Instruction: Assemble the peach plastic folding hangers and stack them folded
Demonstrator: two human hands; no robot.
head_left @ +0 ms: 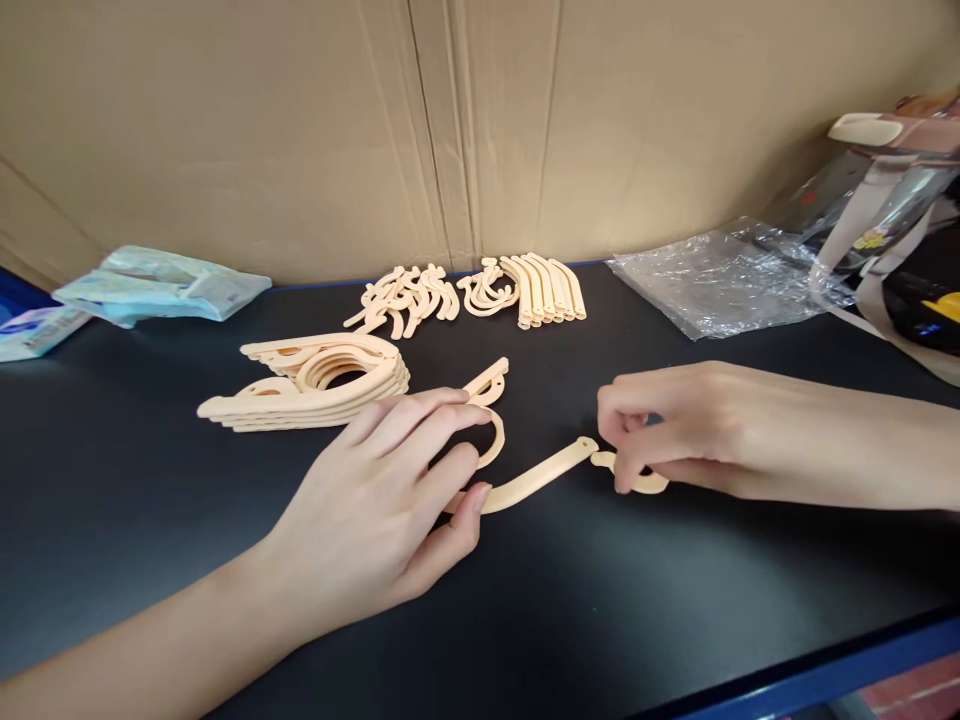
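Observation:
My left hand bends over beige plastic pieces that look like folding hanger parts. Its fingertips press on a ring-shaped part and a short upper arm. Its thumb and index finger grip a long curved hanger arm, whose holed end points right. My right hand pinches a small curved hook piece on the table, close to that holed end. Fingers partly cover the hook piece and the inner end of the long arm. Left of them lies a stack of beige folding hangers.
Behind are a pile of small curved hooks, a few rounded hook pieces and a row of curved arms. A blue tissue pack, a clear plastic bag and a strapped bottle stand around the black table.

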